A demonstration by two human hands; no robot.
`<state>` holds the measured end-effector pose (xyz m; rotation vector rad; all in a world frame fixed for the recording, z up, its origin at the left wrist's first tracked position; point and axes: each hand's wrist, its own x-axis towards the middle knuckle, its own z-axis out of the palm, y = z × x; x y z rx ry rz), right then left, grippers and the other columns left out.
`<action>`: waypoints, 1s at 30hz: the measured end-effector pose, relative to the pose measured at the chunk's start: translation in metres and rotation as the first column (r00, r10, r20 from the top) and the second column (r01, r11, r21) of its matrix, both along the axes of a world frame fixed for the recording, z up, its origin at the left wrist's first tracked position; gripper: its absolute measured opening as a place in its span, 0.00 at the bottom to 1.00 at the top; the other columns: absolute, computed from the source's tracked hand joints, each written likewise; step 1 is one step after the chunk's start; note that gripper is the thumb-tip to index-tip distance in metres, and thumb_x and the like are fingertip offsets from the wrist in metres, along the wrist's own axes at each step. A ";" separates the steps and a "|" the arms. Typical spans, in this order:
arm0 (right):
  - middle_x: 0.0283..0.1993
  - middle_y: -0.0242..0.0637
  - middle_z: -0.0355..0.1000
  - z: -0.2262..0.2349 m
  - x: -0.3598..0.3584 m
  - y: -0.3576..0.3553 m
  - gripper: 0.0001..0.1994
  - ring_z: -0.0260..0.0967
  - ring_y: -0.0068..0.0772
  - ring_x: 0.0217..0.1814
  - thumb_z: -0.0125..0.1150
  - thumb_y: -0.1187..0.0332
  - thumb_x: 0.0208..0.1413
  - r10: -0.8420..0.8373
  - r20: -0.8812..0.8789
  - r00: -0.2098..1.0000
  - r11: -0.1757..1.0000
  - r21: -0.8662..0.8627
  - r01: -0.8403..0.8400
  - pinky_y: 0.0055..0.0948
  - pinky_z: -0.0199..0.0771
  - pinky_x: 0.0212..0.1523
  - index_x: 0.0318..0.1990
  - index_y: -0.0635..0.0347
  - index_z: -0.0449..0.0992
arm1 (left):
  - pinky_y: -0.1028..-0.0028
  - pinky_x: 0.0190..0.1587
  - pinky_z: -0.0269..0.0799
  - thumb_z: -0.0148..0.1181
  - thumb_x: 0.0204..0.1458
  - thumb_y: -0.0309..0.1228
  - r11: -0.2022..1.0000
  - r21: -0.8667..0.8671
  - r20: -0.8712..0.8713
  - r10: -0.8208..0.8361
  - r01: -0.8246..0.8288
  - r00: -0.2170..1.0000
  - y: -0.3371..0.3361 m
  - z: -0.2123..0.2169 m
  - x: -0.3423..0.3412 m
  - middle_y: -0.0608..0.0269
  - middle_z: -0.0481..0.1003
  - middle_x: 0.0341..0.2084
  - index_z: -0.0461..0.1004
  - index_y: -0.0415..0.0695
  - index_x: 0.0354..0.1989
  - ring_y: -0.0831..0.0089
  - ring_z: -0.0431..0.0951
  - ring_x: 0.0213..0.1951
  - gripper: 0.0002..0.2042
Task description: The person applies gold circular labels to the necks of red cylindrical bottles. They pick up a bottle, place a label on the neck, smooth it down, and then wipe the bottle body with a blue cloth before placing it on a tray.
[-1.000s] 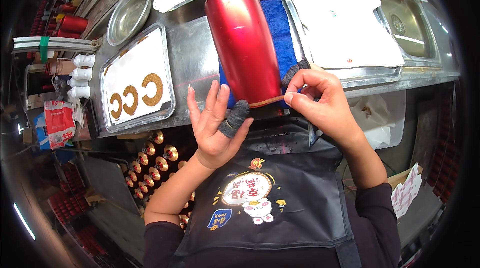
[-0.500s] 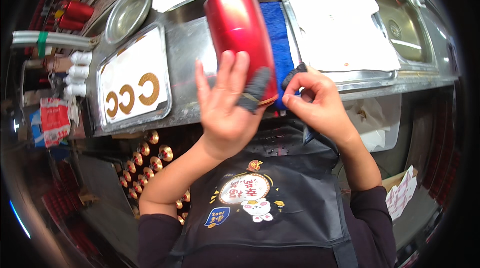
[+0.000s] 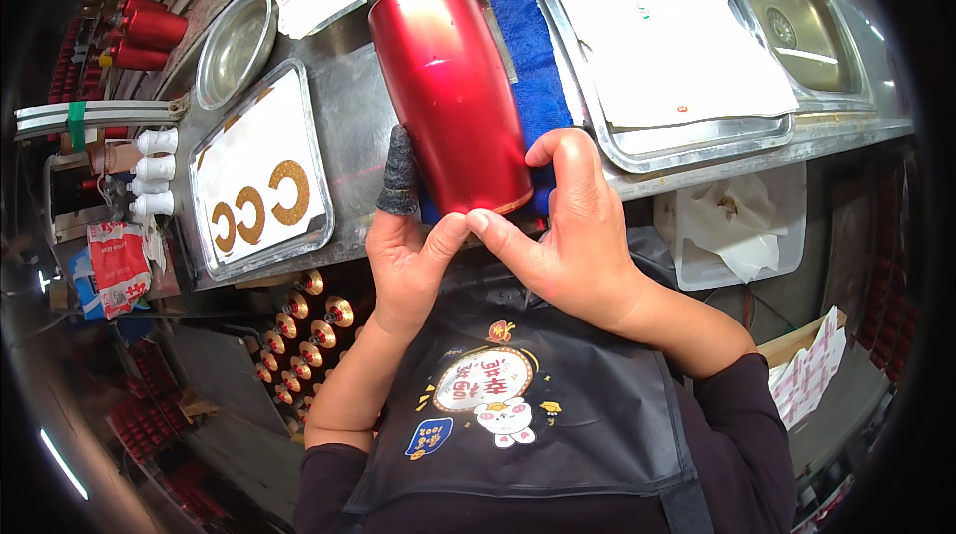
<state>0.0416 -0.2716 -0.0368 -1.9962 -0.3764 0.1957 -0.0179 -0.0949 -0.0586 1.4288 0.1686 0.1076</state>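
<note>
A glossy red bottle (image 3: pixel 453 86) with a bare metallic threaded neck lies tilted on the bench, its base toward me. My left hand (image 3: pixel 403 260) holds the base from the left, with a black wrap (image 3: pixel 398 171) on one finger that runs along the bottle's side. From the right, my right hand (image 3: pixel 573 245) grips the base, its index finger bent against the side. Both thumb tips meet at the lower rim, where a thin gold-brown edge shows. Under and beside the bottle is a blue cloth (image 3: pixel 533 56). The fingers beneath the bottle are hidden.
To the left, a tray (image 3: pixel 329 206) bears gold glittery C-shaped pieces (image 3: pixel 289 193), near a metal bowl (image 3: pixel 236 48). At right lie a tray with white sheets (image 3: pixel 667 36) and a sink (image 3: pixel 797 26). Below the bench are gold-topped pieces (image 3: pixel 321 333) and a plastic bin (image 3: pixel 794 235).
My left hand has turned from lying flat over the bottle to holding its base. My right hand has moved left onto the base, and the dark thing by its fingers no longer shows.
</note>
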 end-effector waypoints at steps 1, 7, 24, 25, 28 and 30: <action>0.44 0.48 0.64 0.000 0.000 0.001 0.28 0.71 0.53 0.39 0.72 0.59 0.51 0.000 -0.010 1.000 1.000 0.019 0.000 0.45 0.74 0.35 0.51 0.62 0.62 | 0.62 0.69 0.61 0.64 0.59 0.25 1.000 0.004 0.026 -0.001 0.001 1.000 -0.001 0.001 0.000 0.54 0.62 0.69 0.55 0.37 0.73 0.65 0.64 0.68 0.35; 0.44 0.47 0.63 -0.003 0.001 0.000 0.26 0.67 0.48 0.35 0.72 0.62 0.51 -0.002 -0.014 1.000 0.997 0.079 0.003 0.42 0.70 0.33 0.50 0.63 0.63 | 0.67 0.64 0.66 0.65 0.56 0.21 0.999 0.016 0.009 0.048 -0.048 0.999 -0.006 0.005 0.000 0.55 0.71 0.61 0.61 0.37 0.70 0.69 0.71 0.60 0.32; 0.46 0.48 0.67 -0.005 0.010 -0.016 0.14 0.71 0.51 0.41 0.59 0.74 0.56 0.107 -0.334 0.936 0.941 0.338 0.013 0.41 0.72 0.41 0.50 0.64 0.69 | 0.65 0.70 0.58 0.66 0.55 0.22 0.994 0.051 -0.064 0.100 -0.096 0.993 -0.008 0.012 -0.001 0.53 0.64 0.68 0.55 0.37 0.74 0.67 0.65 0.67 0.37; 0.46 0.48 0.67 -0.004 0.010 -0.016 0.14 0.71 0.51 0.42 0.59 0.74 0.56 0.103 -0.325 0.940 0.935 0.353 0.020 0.41 0.72 0.41 0.50 0.64 0.69 | 0.65 0.70 0.57 0.65 0.55 0.22 0.994 0.033 -0.070 0.107 -0.105 0.992 -0.008 0.012 -0.001 0.53 0.64 0.68 0.55 0.37 0.74 0.67 0.64 0.67 0.37; 0.45 0.48 0.67 -0.004 0.009 -0.013 0.17 0.71 0.52 0.41 0.64 0.69 0.56 0.048 -0.164 0.985 0.957 0.290 0.002 0.42 0.73 0.42 0.50 0.63 0.68 | 0.65 0.70 0.57 0.64 0.56 0.22 0.994 -0.051 -0.033 0.094 -0.096 0.995 -0.008 0.010 -0.002 0.53 0.63 0.68 0.55 0.37 0.73 0.67 0.64 0.68 0.36; 0.45 0.48 0.67 -0.004 0.005 -0.011 0.20 0.71 0.53 0.42 0.67 0.65 0.56 0.040 -0.089 0.995 0.979 0.202 -0.022 0.44 0.73 0.41 0.50 0.62 0.66 | 0.64 0.70 0.58 0.64 0.57 0.23 0.995 -0.029 -0.083 0.096 -0.099 0.992 -0.010 0.009 -0.003 0.53 0.63 0.68 0.55 0.37 0.73 0.66 0.64 0.68 0.36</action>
